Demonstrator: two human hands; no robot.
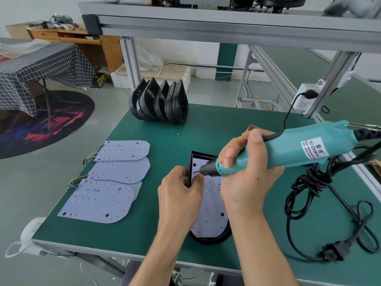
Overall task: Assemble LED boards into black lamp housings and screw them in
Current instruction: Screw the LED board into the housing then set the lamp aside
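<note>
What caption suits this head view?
Right hand drives electric screwdriver into LED board; left hand steadies black housing.

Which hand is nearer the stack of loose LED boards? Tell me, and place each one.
Left. The left hand holds the housing's left edge, just right of the loose LED boards. The right hand grips the electric screwdriver farther right, beyond the housing.

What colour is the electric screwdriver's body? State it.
Teal, with a black nose, on the electric screwdriver; the head view shows it.
</note>
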